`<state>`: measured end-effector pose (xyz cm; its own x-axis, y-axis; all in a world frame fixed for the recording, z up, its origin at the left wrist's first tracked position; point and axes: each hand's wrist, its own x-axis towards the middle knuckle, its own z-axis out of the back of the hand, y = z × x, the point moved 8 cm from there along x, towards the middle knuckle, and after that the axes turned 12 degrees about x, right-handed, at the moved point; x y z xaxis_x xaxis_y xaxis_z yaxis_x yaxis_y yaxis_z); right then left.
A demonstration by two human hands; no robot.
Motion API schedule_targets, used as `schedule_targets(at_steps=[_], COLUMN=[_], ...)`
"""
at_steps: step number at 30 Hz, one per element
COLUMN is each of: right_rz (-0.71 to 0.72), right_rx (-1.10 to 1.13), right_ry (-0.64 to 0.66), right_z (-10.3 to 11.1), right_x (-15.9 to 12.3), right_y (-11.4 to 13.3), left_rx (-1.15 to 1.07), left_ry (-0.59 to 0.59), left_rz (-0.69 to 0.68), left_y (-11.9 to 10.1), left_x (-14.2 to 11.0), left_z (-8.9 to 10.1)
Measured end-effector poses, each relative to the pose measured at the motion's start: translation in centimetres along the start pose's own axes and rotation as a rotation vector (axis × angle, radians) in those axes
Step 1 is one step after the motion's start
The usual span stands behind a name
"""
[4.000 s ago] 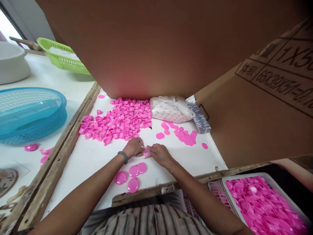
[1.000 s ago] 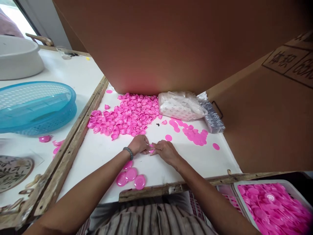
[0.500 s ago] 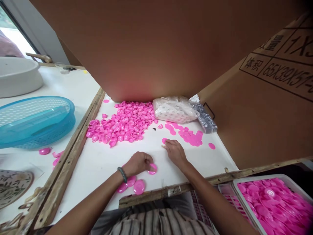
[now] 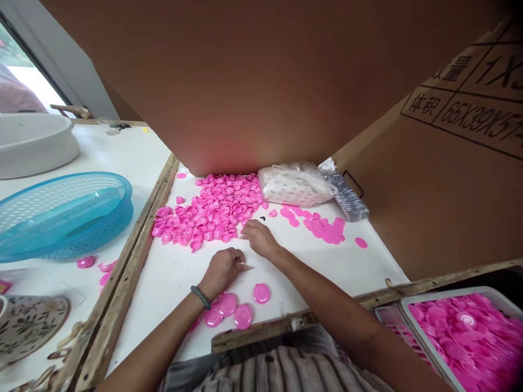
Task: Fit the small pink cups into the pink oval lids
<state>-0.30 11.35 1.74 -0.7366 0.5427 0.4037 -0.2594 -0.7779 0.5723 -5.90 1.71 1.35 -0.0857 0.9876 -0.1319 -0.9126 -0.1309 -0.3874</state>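
My left hand, a beaded bracelet at its wrist, is over the white tabletop. Its fingers are bent and parted, with nothing visible between them. Near its wrist lie several shiny pink toy saucers, some overlapping; a single pink saucer rests apart to the right. My right hand is at the right edge of a heap of small pink toy cups. Its fingertips are pinched together, and what they hold is hidden. Flat pink discs are scattered right of this hand.
A tall cardboard sheet rises behind the heap. A plastic bag of white pieces and a clear-wrapped bundle lie against it. Left of a wooden strip stands a blue basket. A bin of pink parts is at lower right.
My left hand has let go of a pink saucer and moved up from it. My right hand has moved left to the cups; the disc at its fingertips no longer shows there.
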Motion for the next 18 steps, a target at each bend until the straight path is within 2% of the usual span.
schedule_targets(at_steps=[4,7,11,14,18], right_rz=[-0.155,-0.168,-0.131,-0.127,-0.062], right_rx=[0.119,0.127,0.052,-0.104,-0.255], right_ry=[-0.138,-0.149,-0.047,0.066,0.191], right_z=[4.8,6.6,5.1,3.5,2.7], right_x=[-5.2,-8.7,-10.3,-10.0,-9.4], right_y=[-2.7,-2.9,-1.8,-1.1,0.1], left_rx=[0.025,0.03,0.017,-0.012,-0.017], left_ry=[-0.062,-0.059,-0.088,-0.125,-0.123], left_rz=[-0.063,-0.155,-0.212,-0.207,-0.184], left_y=[-1.5,-3.6,-5.3,-5.5,-5.3], left_x=[1.5,3.0,4.3,4.6,4.3], left_z=[-0.4,-1.7,-3.0,-3.2,-3.2])
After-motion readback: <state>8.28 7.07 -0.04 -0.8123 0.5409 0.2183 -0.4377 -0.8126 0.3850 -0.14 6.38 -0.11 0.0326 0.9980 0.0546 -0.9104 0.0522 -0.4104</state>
